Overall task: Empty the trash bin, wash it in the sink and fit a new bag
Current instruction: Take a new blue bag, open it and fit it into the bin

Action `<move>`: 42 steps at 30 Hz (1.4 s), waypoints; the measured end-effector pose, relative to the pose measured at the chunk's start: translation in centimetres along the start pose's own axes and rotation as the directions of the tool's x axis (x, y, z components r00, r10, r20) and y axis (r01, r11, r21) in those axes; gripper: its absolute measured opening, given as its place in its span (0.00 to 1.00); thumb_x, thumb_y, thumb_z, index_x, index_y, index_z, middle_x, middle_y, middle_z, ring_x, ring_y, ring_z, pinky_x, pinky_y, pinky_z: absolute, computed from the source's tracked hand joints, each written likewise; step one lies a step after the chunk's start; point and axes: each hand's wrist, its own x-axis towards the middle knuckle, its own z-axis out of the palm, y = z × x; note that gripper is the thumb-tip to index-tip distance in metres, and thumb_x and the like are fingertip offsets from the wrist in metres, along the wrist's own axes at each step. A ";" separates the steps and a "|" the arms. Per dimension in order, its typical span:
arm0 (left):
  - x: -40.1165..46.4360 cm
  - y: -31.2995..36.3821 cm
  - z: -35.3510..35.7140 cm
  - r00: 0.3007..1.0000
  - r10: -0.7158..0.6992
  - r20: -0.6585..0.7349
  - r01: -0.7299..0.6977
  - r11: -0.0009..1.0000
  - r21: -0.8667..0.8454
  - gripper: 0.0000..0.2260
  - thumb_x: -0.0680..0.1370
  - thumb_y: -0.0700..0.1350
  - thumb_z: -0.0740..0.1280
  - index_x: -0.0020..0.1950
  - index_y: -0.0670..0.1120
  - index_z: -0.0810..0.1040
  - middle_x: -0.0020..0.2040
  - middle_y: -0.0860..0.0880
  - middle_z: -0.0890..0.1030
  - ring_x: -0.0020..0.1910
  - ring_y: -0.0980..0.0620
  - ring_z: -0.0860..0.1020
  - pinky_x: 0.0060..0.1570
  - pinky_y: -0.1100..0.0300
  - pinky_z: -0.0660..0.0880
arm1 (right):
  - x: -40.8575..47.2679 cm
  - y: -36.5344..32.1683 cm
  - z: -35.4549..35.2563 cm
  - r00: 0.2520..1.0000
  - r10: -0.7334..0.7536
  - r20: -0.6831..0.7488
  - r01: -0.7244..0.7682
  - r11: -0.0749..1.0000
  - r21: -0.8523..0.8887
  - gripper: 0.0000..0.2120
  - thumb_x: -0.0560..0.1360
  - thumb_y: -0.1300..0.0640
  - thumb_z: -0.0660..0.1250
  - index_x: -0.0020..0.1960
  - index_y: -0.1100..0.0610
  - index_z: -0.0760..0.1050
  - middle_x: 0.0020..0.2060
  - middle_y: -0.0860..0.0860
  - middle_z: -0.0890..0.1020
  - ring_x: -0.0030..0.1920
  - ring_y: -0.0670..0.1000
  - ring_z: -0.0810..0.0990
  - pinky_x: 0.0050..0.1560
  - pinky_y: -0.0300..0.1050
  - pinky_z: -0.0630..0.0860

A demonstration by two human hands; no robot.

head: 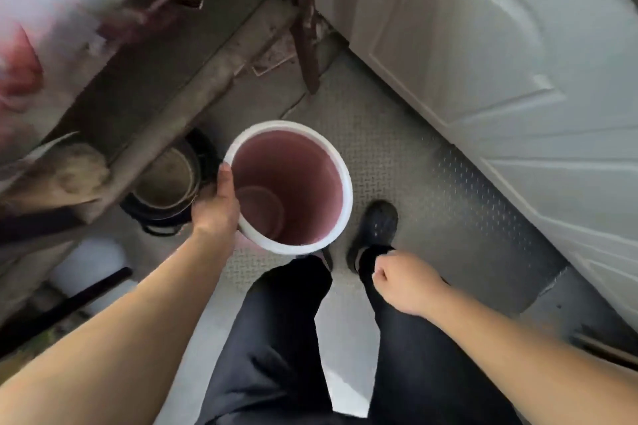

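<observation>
The trash bin (293, 162) is a round pink bucket with a white rim, seen from above at mid-frame. It is upright, and nothing lies inside it and no bag lines it. My left hand (215, 203) grips its left rim, thumb inside the rim, and holds it above the floor. My right hand (400, 281) hangs to the right over my right leg, its fingers curled into a loose fist with nothing in them. My legs in dark trousers and one dark shoe (374, 228) show below the bin.
White cabinet doors (500, 79) run along the right. A dusty low shelf or ledge (193, 79) crosses the upper left, with a dirty round pot on a black base (165, 186) beside the bin. Patterned metal floor (431, 190) lies underfoot.
</observation>
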 end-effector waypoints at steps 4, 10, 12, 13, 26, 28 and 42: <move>5.2 -0.4 7.3 0.999 -0.042 0.031 0.045 0.992 -0.119 0.37 0.68 0.75 0.57 0.62 0.49 0.80 0.59 0.47 0.83 0.55 0.42 0.82 0.58 0.42 0.78 | 6.1 1.2 3.4 0.985 -0.122 0.120 0.128 0.991 -0.048 0.11 0.80 0.51 0.55 0.41 0.53 0.65 0.45 0.48 0.71 0.45 0.53 0.75 0.43 0.48 0.70; 11.1 0.0 16.0 0.993 -0.070 0.095 0.096 0.948 -0.305 0.25 0.74 0.72 0.59 0.46 0.52 0.81 0.45 0.50 0.85 0.44 0.47 0.84 0.47 0.48 0.83 | 14.8 1.4 3.7 0.984 -0.152 0.097 0.165 0.976 -0.145 0.10 0.80 0.52 0.57 0.50 0.56 0.74 0.44 0.53 0.73 0.52 0.58 0.78 0.44 0.47 0.70; 13.1 -0.3 17.8 0.988 -0.070 0.136 0.111 0.942 -0.316 0.27 0.74 0.72 0.58 0.49 0.52 0.82 0.44 0.49 0.87 0.43 0.46 0.85 0.43 0.49 0.82 | 16.9 1.8 3.2 0.987 -0.117 0.110 0.135 0.976 -0.173 0.10 0.79 0.54 0.58 0.52 0.58 0.75 0.43 0.52 0.73 0.52 0.59 0.79 0.43 0.47 0.71; 14.0 -0.4 18.4 0.987 -0.064 0.147 0.110 0.940 -0.324 0.27 0.74 0.72 0.58 0.49 0.52 0.83 0.43 0.49 0.87 0.43 0.46 0.86 0.43 0.49 0.82 | 17.7 1.9 3.0 0.987 -0.098 0.129 0.121 0.977 -0.179 0.10 0.78 0.54 0.59 0.52 0.58 0.76 0.44 0.53 0.75 0.52 0.59 0.80 0.43 0.47 0.72; 19.2 -4.3 22.3 0.990 0.004 0.142 0.005 0.998 -0.060 0.37 0.64 0.82 0.51 0.39 0.52 0.81 0.44 0.48 0.85 0.46 0.47 0.82 0.51 0.46 0.81 | 21.6 1.7 -0.2 0.987 -0.156 0.043 0.159 0.985 -0.070 0.11 0.79 0.50 0.59 0.41 0.54 0.69 0.42 0.55 0.79 0.46 0.58 0.80 0.40 0.45 0.69; 19.2 -4.3 22.2 0.992 0.040 0.121 -0.038 0.999 -0.018 0.38 0.65 0.82 0.49 0.37 0.51 0.80 0.42 0.48 0.84 0.43 0.47 0.82 0.50 0.47 0.81 | 21.9 1.8 -0.1 0.985 -0.170 0.035 0.172 0.983 -0.062 0.11 0.79 0.50 0.58 0.41 0.54 0.68 0.39 0.52 0.74 0.43 0.56 0.76 0.39 0.44 0.67; 17.8 -3.7 19.7 1.000 -0.011 0.022 0.008 0.985 0.172 0.37 0.76 0.71 0.46 0.58 0.44 0.78 0.58 0.37 0.80 0.54 0.40 0.80 0.59 0.41 0.76 | 21.7 2.3 0.6 0.987 -0.153 0.039 0.153 0.988 0.009 0.10 0.79 0.52 0.58 0.39 0.52 0.67 0.36 0.48 0.70 0.42 0.54 0.75 0.36 0.45 0.69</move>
